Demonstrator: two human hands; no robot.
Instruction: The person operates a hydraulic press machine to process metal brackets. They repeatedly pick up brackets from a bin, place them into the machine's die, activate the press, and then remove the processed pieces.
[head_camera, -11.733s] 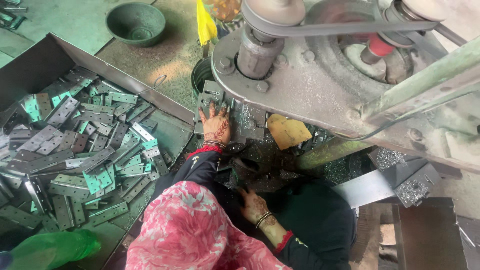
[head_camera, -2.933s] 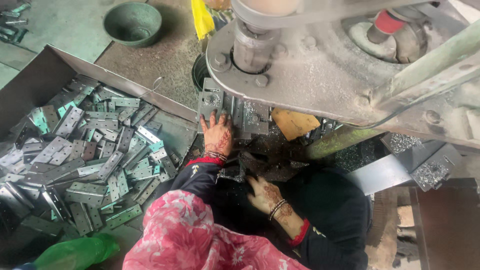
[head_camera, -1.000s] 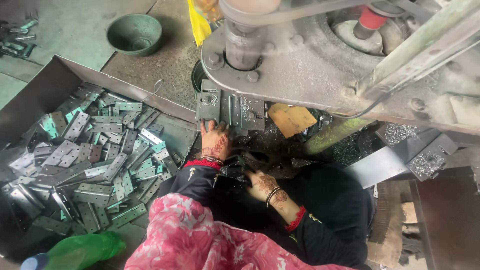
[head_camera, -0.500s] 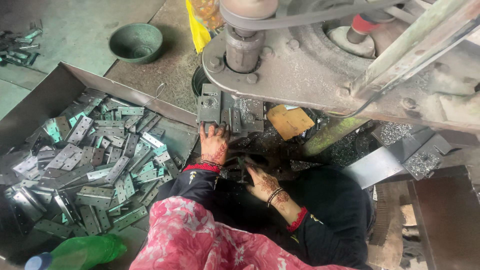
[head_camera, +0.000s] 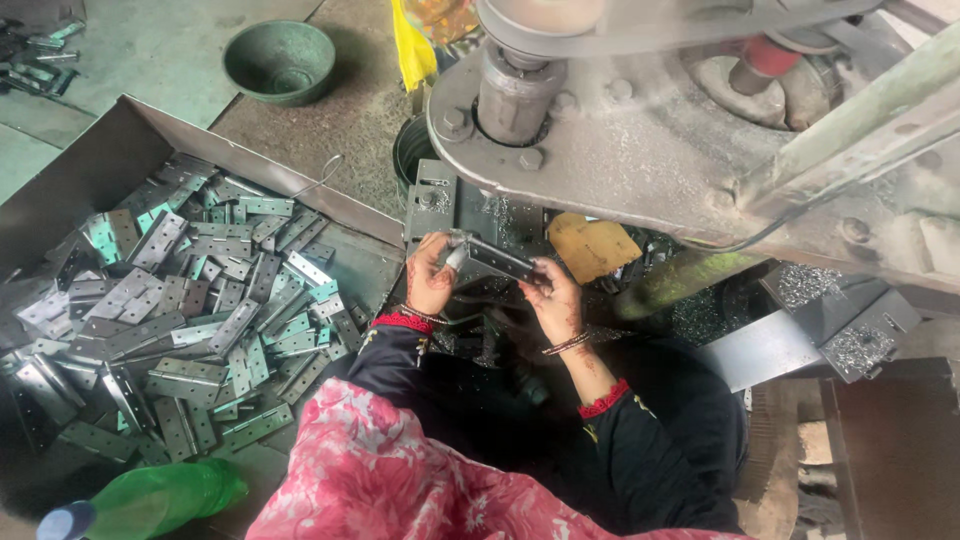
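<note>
Head view: both my hands hold one metal hinge under the big machine

My left hand (head_camera: 430, 275) is closed on one end of the hinge (head_camera: 490, 262), and my right hand (head_camera: 553, 300) pinches the other end. It is up off the work block (head_camera: 440, 200). A tray (head_camera: 90, 170) of many hinges sits to my left, near a green bottle (head_camera: 150, 498)

You see no labels, signs or screens here. The one package-like item is a green plastic bottle (head_camera: 160, 497) with a blue cap, lying on its side at your lower left, beside the metal tray (head_camera: 100, 165) of hinge plates.
</note>
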